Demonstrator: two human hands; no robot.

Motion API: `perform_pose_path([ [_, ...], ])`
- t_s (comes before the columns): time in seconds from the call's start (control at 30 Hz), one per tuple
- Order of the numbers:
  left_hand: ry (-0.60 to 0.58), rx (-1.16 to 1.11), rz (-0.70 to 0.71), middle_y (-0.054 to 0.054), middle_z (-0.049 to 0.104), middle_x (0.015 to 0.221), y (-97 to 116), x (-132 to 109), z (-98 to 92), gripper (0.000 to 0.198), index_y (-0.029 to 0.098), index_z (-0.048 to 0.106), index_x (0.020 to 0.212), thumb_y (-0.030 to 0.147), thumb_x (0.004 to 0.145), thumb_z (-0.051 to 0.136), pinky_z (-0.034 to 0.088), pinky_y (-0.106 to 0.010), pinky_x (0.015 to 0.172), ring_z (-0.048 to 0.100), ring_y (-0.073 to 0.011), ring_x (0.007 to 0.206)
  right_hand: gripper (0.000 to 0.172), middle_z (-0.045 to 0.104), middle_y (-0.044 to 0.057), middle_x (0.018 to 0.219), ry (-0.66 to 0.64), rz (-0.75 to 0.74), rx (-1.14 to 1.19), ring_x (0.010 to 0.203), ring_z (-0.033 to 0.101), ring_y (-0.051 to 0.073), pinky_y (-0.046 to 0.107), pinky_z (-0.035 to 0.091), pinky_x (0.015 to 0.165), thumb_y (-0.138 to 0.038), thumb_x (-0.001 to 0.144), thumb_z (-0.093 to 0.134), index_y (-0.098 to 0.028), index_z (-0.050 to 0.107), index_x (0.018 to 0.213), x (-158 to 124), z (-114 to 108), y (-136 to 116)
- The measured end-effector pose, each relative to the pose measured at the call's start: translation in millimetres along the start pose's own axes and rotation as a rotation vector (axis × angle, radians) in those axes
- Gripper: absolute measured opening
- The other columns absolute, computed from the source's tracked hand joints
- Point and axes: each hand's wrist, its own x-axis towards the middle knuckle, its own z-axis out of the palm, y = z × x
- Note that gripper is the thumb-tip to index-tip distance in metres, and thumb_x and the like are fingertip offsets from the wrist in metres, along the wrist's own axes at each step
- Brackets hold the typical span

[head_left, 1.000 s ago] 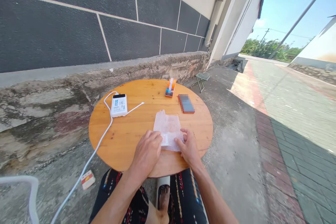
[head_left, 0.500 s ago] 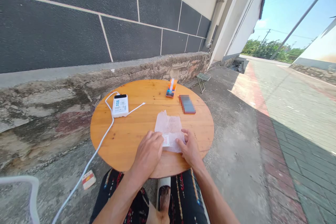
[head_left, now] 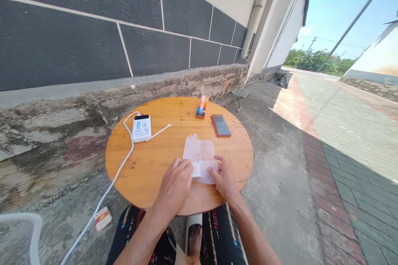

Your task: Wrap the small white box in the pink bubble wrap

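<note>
A thin, crinkled white sheet (head_left: pixel 199 152) lies on the round wooden table (head_left: pixel 149 161) near its front edge. My left hand (head_left: pixel 175 184) pinches the sheet's near left part, where a small folded white flap shows between the hands. My right hand (head_left: pixel 224 179) presses its fingertips on the sheet's near right edge, fingers curled together. Both hands rest on the tabletop, close to each other.
A white power bank (head_left: pixel 141 127) with a white cable (head_left: pixel 108 186) sits at the table's left. An orange tape dispenser (head_left: pixel 202 106) and a blurred dark flat object (head_left: pixel 220 125) lie at the back. A small carton (head_left: pixel 102 218) lies on the ground. A folding stool (head_left: pixel 238 96) stands beyond.
The hands have barely moved; the sheet's near edge looks drawn in a little under the fingers. The view has shifted slightly.
</note>
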Motion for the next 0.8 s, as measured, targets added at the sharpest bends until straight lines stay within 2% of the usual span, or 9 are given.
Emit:
perform_pose_path([
  [0.8, 0.019, -0.004, -0.005, -0.006, 0.064, 0.098, -0.1, -1.4, 2.8, 0.022, 0.018, 0.061, 0.080, 0.011, 0.089, 0.041, 0.045, -0.036, 0.083, 0.052, -0.0220, 0.098, 0.040, 0.045, -0.008, 0.060, -0.027, 0.040, 0.087, 0.044, 0.040, 0.010, 0.023, 0.030, 0.043, -0.028, 0.082, 0.050, -0.017, 0.041, 0.119, 1.4, 1.5, 1.5],
])
